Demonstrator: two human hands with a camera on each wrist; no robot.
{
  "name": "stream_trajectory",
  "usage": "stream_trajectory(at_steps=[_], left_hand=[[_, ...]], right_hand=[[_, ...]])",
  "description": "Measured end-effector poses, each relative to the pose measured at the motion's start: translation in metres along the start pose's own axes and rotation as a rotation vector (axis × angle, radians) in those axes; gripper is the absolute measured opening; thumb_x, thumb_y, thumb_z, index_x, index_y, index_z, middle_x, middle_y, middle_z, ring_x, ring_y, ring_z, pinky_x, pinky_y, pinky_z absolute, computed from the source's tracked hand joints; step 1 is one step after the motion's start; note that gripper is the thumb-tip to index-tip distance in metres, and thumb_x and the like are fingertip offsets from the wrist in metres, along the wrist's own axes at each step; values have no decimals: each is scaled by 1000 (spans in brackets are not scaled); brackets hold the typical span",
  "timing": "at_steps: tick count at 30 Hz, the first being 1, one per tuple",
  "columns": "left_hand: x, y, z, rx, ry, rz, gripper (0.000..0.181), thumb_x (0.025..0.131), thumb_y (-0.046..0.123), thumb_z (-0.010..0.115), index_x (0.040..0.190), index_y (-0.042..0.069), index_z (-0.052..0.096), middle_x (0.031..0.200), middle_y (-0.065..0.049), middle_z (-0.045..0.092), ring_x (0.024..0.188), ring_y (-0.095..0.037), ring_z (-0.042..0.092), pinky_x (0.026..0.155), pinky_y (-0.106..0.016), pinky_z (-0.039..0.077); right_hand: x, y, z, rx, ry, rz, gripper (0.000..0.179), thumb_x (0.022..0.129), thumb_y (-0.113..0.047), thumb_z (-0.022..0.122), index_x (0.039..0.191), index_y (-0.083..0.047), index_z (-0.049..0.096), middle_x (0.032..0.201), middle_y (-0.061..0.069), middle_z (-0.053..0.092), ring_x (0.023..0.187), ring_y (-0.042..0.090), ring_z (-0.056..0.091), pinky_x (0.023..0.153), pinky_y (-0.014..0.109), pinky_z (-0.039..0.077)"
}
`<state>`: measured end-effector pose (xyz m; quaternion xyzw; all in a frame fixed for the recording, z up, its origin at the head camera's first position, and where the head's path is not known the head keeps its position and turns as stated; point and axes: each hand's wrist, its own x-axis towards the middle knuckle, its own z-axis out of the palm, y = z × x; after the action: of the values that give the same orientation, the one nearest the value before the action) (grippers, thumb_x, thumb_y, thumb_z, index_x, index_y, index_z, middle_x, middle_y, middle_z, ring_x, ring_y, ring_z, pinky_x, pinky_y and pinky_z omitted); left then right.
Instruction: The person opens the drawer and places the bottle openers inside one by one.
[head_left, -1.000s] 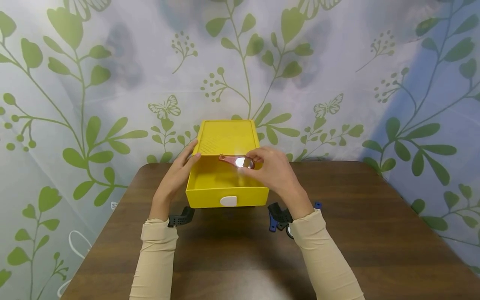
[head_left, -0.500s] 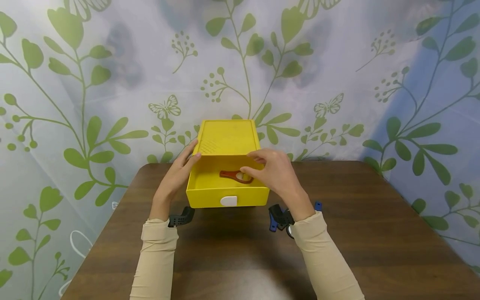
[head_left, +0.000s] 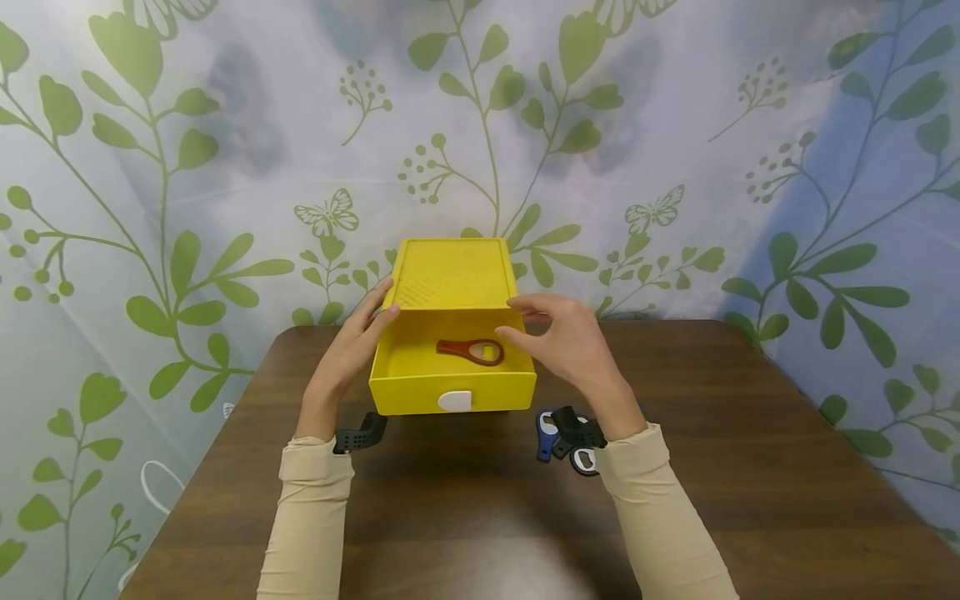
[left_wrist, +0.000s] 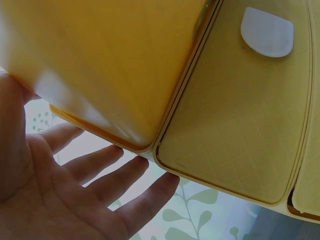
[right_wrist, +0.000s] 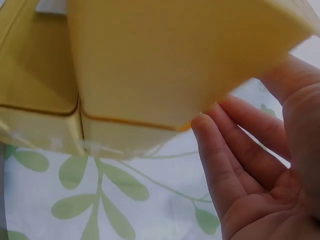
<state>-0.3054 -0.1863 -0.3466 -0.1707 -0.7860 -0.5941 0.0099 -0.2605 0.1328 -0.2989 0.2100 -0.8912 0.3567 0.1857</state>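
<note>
A yellow drawer unit stands on the table, its top drawer pulled out toward me. Inside that drawer lies a red-brown bottle opener. My left hand rests against the unit's left side, thumb at the top front corner; in the left wrist view its fingers are spread along the edge. My right hand is at the right side of the opened drawer, holding nothing, fingers loosely bent near the top edge. The right wrist view has its fingertips right by the yellow drawer's edge.
On the table right of the unit lie several more bottle openers, among them a blue one and a black one, partly behind my right wrist. A closed lower drawer with a white handle shows beneath. A leaf-patterned cloth hangs behind.
The right hand has let go of the red-brown bottle opener, which dropped from above the drawer to its floor. The right hand then moved right to the drawer's side. The left hand stayed put.
</note>
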Motion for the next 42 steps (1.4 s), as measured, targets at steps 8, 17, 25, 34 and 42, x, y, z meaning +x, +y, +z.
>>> stream_trajectory(at_steps=[8,17,25,34,42], left_hand=[[-2,1,0,-7,-9,-3,70,107,53,49,166,36,16,172,1,16,150,-31,35,119,-58,35],[-2,3,1,-4,-7,15,68,108,50,48,166,34,16,172,-2,17,150,-33,36,119,-59,35],[-3,3,2,-8,-9,8,68,108,50,48,166,35,16,172,-1,18,150,-32,35,120,-59,33],[-7,6,5,15,5,14,68,108,51,48,166,35,18,172,1,16,153,-29,30,122,-58,31],[-10,7,6,12,3,6,69,107,53,48,166,35,17,172,1,16,151,-32,34,119,-59,34]], right_hand=[[-10,15,-8,43,26,36,48,88,-34,84,130,-13,73,126,6,73,112,28,71,97,50,57],[-28,42,-20,29,51,66,47,90,-37,82,130,-15,72,124,7,73,113,29,71,97,51,57],[-46,68,-32,-11,50,101,47,92,-34,81,131,-10,71,125,11,73,113,34,71,97,54,56],[-63,82,-46,-65,43,142,49,92,-36,80,132,-9,71,126,14,72,114,36,70,95,54,57],[-77,90,-54,-65,7,156,49,93,-37,79,132,-9,70,127,13,72,114,34,70,94,54,57]])
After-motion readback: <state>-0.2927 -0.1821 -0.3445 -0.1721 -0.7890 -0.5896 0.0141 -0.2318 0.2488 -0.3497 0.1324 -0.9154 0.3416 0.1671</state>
